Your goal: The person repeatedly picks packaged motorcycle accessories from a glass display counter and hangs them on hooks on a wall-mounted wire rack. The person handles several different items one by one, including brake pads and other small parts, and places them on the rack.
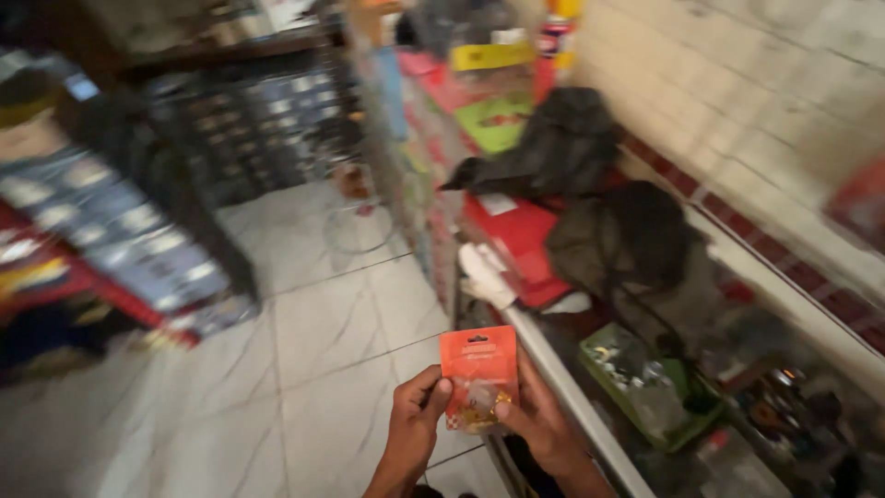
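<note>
I hold a small orange blister card (478, 376) with a clear bubble of small brassy parts, upright in front of me at the bottom centre of the head view. My left hand (414, 427) grips its lower left edge, thumb on the front. My right hand (541, 420) supports it from behind on the right, thumb pressing the lower right corner. Both hands hover over the white tiled floor, beside the edge of a glass counter (573, 398). The whole frame is blurred by motion.
The counter on the right carries dark bags (616, 232), red packages (516, 236), white paper and a green tray (651, 380) of small items. Stocked shelves (120, 221) line the left side. A tiled aisle (304, 350) runs between them. A tiled wall (737, 83) rises on the right.
</note>
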A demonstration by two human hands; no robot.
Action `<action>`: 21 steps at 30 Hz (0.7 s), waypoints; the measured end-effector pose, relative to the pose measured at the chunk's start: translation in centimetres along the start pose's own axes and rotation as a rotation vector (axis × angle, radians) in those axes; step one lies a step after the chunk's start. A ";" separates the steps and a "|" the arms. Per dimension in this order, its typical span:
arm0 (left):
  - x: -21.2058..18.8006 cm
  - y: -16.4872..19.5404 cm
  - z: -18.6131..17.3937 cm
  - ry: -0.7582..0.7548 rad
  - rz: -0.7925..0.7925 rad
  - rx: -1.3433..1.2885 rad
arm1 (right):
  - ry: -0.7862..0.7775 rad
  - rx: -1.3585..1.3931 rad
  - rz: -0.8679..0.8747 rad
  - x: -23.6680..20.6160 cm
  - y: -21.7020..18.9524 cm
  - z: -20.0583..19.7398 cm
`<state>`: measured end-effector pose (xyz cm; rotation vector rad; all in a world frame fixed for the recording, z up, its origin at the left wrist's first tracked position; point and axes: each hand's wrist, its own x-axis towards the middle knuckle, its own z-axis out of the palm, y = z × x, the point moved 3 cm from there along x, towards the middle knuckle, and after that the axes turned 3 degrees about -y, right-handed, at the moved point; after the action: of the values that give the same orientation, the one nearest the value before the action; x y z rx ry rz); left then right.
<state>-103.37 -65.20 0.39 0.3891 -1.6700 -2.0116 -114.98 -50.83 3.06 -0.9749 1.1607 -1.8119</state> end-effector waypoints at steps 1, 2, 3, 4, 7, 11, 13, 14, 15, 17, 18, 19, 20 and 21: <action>1.3 -0.3 0.7 -0.041 -0.021 -0.027 | 0.038 -0.012 -0.032 0.2 -0.3 -0.8; 2.7 -0.7 1.6 -0.070 -0.034 -0.062 | 0.080 -0.026 -0.061 0.4 -0.6 -1.6; 4.0 -1.0 2.6 -0.101 -0.050 -0.098 | 0.124 -0.041 -0.091 0.3 -0.9 -2.4; 5.4 -1.4 3.4 -0.132 -0.064 -0.133 | 0.180 -0.040 -0.080 0.3 -1.1 -3.3; 9.6 -1.6 5.6 -0.266 -0.039 -0.058 | 0.338 -0.069 -0.092 0.8 -2.0 -6.0; 14.9 -1.1 9.3 -0.480 -0.043 -0.022 | 0.558 -0.198 -0.148 0.6 -3.8 -8.4; 17.7 0.1 12.3 -0.579 -0.006 -0.030 | 0.690 -0.346 -0.247 0.8 -6.1 -10.1; 18.4 0.9 13.8 -0.677 0.048 -0.107 | 0.766 -0.437 -0.321 0.9 -7.4 -10.8; 19.2 1.7 15.3 -0.770 0.097 -0.185 | 0.840 -0.528 -0.392 0.9 -8.6 -11.4; 19.9 3.2 17.9 -0.906 0.133 -0.271 | 0.879 -0.566 -0.487 0.4 -11.1 -11.8; 20.3 3.9 19.2 -0.953 0.128 -0.279 | 0.893 -0.590 -0.537 0.3 -12.4 -12.0; 20.6 4.6 20.3 -0.998 0.122 -0.287 | 0.921 -0.629 -0.552 0.2 -13.6 -12.0; 21.0 5.2 21.1 -1.017 0.116 -0.295 | 0.949 -0.664 -0.561 0.1 -14.6 -11.8; 21.5 5.7 22.0 -1.033 0.109 -0.302 | 0.975 -0.699 -0.568 0.0 -15.5 -11.6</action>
<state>-131.56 -59.19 12.56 -0.9863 -1.7550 -2.4917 -128.23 -42.08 14.17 -0.8167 2.4178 -2.5102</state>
